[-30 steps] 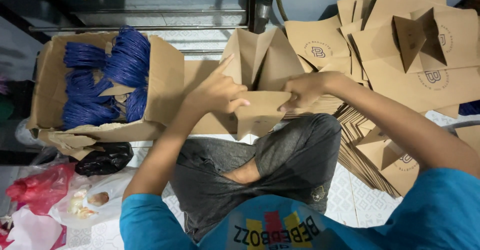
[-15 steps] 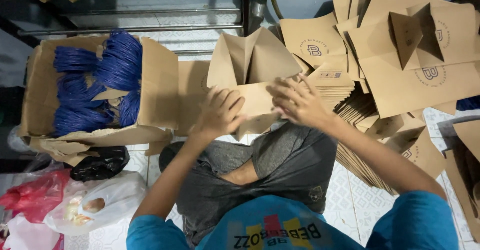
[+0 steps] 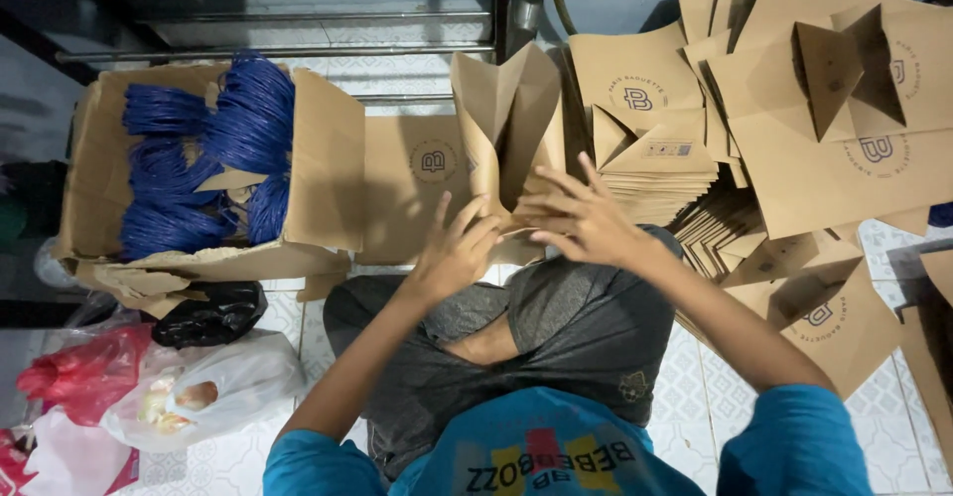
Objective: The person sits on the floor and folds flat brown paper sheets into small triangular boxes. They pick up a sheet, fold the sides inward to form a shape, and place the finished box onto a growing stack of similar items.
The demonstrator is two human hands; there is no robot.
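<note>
Grip: both hands open, fingers spread, left hand [image 3: 459,248] and right hand [image 3: 586,220] pressing the base of a half-opened brown paper bag [image 3: 506,124] at 12 o'clock. Flat bags [image 3: 844,158] piled at 2; blue handle cords [image 3: 213,148] boxed at 10, none fitted yet.

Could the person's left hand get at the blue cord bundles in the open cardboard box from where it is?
Probably yes. The left hand rests on the brown paper bag, and the blue cord bundles lie uncovered in the open-topped cardboard box beside it; only the near flap stands between.
</note>
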